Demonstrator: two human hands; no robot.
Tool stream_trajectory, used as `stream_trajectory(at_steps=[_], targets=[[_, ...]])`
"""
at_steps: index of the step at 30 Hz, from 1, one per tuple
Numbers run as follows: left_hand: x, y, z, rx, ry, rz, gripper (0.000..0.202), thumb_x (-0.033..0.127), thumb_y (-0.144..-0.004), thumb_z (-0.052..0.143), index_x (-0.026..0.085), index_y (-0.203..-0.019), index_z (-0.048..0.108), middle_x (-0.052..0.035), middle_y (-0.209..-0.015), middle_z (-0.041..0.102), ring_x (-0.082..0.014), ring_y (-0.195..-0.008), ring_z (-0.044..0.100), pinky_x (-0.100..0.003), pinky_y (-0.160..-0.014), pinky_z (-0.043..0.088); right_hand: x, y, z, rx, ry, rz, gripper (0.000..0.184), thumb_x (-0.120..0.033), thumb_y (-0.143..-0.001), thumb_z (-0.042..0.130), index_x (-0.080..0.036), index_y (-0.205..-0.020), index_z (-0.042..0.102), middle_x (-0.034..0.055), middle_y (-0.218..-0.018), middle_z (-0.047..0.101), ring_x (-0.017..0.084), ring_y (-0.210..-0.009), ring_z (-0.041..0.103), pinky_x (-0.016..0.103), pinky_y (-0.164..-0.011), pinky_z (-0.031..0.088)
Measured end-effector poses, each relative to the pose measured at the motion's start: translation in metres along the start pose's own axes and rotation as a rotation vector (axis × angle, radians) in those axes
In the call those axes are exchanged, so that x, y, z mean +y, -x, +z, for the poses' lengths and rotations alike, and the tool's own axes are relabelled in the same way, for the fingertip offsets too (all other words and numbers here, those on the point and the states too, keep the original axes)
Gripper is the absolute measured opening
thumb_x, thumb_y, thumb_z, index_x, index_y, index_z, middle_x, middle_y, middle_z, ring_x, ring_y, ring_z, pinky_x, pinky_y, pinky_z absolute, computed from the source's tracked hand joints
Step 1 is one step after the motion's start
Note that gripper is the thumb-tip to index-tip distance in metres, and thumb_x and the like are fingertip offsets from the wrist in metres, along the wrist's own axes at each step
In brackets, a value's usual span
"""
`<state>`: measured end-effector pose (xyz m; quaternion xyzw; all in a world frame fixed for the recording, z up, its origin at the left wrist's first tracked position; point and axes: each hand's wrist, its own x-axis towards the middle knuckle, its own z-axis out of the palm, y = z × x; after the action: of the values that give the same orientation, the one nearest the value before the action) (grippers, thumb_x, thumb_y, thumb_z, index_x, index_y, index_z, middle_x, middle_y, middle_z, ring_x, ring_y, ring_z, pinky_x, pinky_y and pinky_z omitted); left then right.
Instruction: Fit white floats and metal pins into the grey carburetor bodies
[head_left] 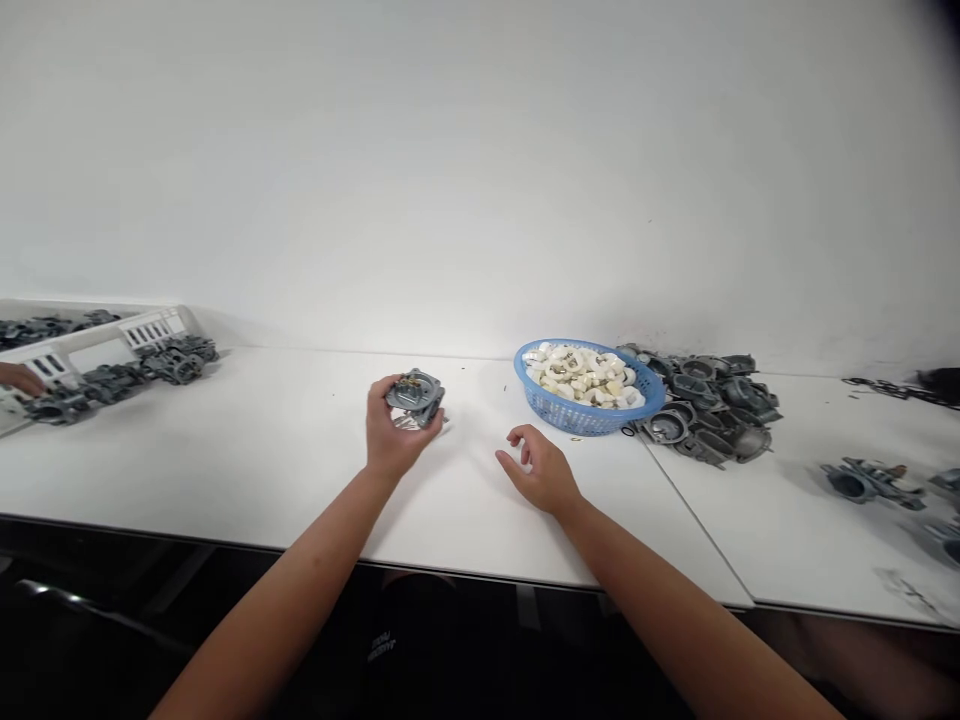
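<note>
My left hand (388,437) is closed around a grey metal carburetor body (415,392), held just above the white table with its flat, recessed face up. Brass-coloured parts show on that face. Just under it lie some small thin metal pieces, too small to name. My right hand (541,470) hovers over the table to the right, thumb and fingers apart and loosely bent, with nothing in it. Beyond that hand stands a blue plastic basket (576,418) heaped with white and cream plastic pieces (581,372), some ring-shaped.
Grey metal bowl-shaped castings (705,405) are piled against the basket's right side. More carburetor bodies (870,482) lie far right. At left, a white crate (101,350) holds metal parts, with others (176,360) before it. Another person's hand (21,378) reaches in there.
</note>
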<state>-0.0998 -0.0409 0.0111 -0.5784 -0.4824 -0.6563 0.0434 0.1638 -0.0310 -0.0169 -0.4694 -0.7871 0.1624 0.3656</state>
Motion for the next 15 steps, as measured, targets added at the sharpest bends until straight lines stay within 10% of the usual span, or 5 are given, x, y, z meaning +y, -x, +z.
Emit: stream_trajectory(at_steps=[9,15], targets=[[0.046,0.027,0.098,-0.333,0.161,-0.213,0.068,0.03,-0.074,0.084,0.022,-0.134,0.053,-0.0085,-0.125,0.069,-0.0248,-0.111,0.07,-0.04,-0.099,0.057,0.013,-0.001,0.001,0.161,-0.317,-0.023,0.072,-0.06,-0.086,0.063,-0.023,-0.139,0.034,0.0152,-0.137,0.056,0.02,-0.091,0.061,0.04,-0.083,0.055],[0.043,0.041,0.107,-0.433,0.146,-0.312,0.068,0.035,-0.071,0.085,0.02,-0.131,0.057,-0.0121,-0.128,0.069,-0.0299,-0.118,0.068,-0.045,-0.106,0.053,0.013,-0.005,0.009,0.175,-0.458,0.082,0.083,-0.049,-0.082,0.074,-0.022,-0.148,0.032,0.0177,-0.146,0.053,0.025,-0.11,0.062,0.047,-0.097,0.054]])
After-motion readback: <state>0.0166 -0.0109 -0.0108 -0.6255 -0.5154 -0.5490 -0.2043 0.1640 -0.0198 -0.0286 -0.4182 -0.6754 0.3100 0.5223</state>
